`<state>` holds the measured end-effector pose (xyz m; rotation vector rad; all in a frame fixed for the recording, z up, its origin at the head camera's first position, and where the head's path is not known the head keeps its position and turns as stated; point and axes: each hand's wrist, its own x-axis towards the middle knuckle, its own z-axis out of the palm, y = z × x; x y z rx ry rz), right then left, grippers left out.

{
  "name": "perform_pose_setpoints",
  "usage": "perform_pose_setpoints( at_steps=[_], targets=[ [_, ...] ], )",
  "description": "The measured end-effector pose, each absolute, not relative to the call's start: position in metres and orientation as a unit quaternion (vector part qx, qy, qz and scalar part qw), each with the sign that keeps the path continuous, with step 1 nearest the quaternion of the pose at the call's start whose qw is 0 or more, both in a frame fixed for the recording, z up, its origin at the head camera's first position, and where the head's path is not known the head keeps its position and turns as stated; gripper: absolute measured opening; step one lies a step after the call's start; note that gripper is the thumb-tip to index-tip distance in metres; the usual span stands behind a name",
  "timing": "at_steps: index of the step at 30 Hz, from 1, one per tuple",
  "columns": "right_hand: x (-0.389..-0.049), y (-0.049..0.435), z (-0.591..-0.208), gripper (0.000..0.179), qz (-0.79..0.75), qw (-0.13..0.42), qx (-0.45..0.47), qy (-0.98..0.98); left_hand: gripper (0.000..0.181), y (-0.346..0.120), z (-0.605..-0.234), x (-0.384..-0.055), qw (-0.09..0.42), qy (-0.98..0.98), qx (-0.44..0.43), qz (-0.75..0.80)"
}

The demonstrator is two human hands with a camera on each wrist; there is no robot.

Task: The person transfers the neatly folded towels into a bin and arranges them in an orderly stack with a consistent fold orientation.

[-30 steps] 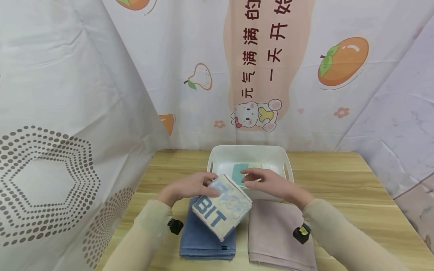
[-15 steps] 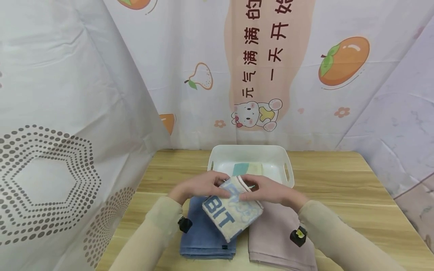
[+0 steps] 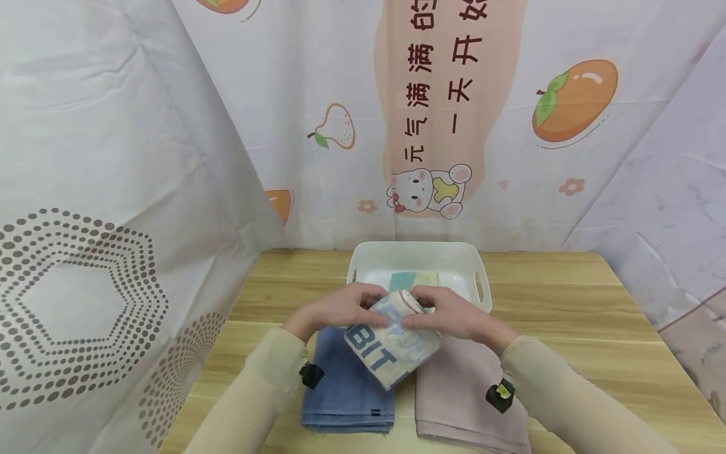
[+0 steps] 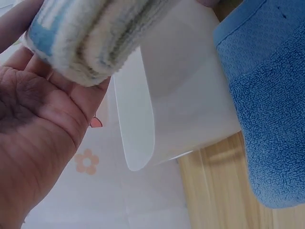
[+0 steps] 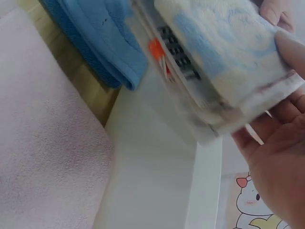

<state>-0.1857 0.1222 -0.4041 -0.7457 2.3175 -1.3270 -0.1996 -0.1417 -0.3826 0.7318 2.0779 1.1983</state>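
Observation:
A folded cream towel [image 3: 391,350] with blue lettering, "BIT" among it, is held tilted above the table between both hands. My left hand [image 3: 344,310] grips its upper left edge, thumb on the printed face. On the opposite edge, my right hand [image 3: 456,313] pinches it the same way, thumb in front and fingers behind. The left wrist view shows the thick folded layers of the towel [image 4: 102,40] against the fingers. From the right wrist, the towel [image 5: 228,47] shows a dark lettered strip and a small orange-red patch along its side.
Behind the hands stands a white bin [image 3: 377,252] with a teal and cream folded cloth [image 3: 404,279] inside. A folded blue towel [image 3: 346,403] lies below at the left, a folded pink towel [image 3: 471,397] at the right, both on the wooden table [image 3: 573,328].
My right hand has come in from over the bin and taken hold of the cream towel's right side. The towel has shifted right, and its lower corner has risen slightly.

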Motion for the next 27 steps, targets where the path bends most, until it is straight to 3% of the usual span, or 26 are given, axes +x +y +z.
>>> perform_pose_setpoints(
  at_steps=[7, 17, 27],
  targets=[
    [-0.189, 0.125, -0.398, 0.023, -0.486, 0.137, -0.256, 0.824, 0.036, -0.147, -0.383, -0.200, 0.270, 0.801, 0.260, 0.467],
    [-0.189, 0.126, -0.391, 0.019, -0.477, -0.004, -0.258, 0.840, 0.039, -0.152, -0.384, -0.201, 0.201, 0.826, 0.217, 0.480],
    [-0.185, 0.121, -0.388, 0.024, -0.436, -0.149, -0.318, 0.829, 0.032, -0.140, -0.389, -0.206, 0.017, 0.884, 0.169, 0.436]
  ],
)
